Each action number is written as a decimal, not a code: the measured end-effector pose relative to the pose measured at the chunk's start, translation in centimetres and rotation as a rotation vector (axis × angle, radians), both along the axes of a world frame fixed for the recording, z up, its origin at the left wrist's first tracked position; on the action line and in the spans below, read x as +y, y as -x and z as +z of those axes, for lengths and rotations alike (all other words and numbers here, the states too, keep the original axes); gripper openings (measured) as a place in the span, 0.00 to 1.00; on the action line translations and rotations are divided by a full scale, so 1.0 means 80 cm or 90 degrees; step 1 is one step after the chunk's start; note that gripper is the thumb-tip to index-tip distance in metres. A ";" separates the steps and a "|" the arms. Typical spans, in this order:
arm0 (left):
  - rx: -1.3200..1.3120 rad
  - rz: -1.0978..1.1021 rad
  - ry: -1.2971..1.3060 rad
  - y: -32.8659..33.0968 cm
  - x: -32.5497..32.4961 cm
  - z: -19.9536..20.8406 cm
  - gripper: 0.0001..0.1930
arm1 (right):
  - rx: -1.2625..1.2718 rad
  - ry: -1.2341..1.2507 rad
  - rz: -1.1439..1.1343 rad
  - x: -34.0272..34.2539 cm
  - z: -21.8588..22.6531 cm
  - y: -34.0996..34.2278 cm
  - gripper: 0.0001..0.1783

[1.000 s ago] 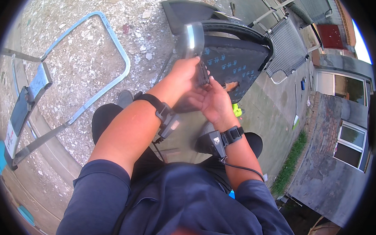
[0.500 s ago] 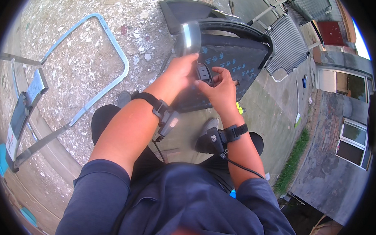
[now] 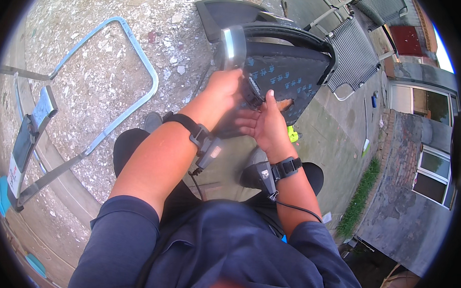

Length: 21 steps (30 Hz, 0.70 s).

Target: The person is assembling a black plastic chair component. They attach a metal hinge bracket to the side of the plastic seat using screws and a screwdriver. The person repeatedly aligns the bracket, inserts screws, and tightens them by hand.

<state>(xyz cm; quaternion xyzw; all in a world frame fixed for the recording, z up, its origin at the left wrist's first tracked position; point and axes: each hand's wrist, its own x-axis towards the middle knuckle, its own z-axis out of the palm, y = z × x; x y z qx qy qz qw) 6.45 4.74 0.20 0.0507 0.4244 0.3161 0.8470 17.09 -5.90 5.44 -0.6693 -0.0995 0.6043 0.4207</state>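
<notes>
My left hand [image 3: 225,89] is closed around a dark, slotted piece [image 3: 253,92], its fingers partly hidden and blurred. Directly above that hand rises a shiny, curved metal band [image 3: 234,45]; I cannot tell whether the two are joined. My right hand [image 3: 267,126] has its palm turned up and fingers spread, close beside the slotted piece. Beyond both hands lies a black panel [image 3: 281,69] with blue printed marks and a brown torn patch [image 3: 285,104]. A thick black curved rim [image 3: 295,35] runs along its far side.
A bent silver tube frame [image 3: 154,75] stands at the left over rubble-strewn ground [image 3: 106,53]. A grey mesh chair [image 3: 351,52] is at the upper right. Something bright yellow-green [image 3: 292,134] lies by my right wrist. A grass strip [image 3: 360,202] edges the wall.
My right hand has come off the slotted piece, dropped slightly nearer to me and opened palm-up. The slotted piece has turned to a steeper angle beside my left hand, which hardly moved.
</notes>
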 end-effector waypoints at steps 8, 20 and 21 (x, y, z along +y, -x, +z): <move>-0.021 -0.079 -0.018 0.003 0.010 -0.015 0.11 | -0.092 -0.132 -0.003 0.025 0.026 0.009 0.24; 0.012 -0.134 -0.031 0.011 0.019 -0.033 0.12 | -0.980 -0.327 0.510 0.024 0.030 0.013 0.24; 0.007 -0.134 -0.026 0.010 0.018 -0.030 0.12 | -0.977 -0.329 0.535 0.021 0.027 0.009 0.24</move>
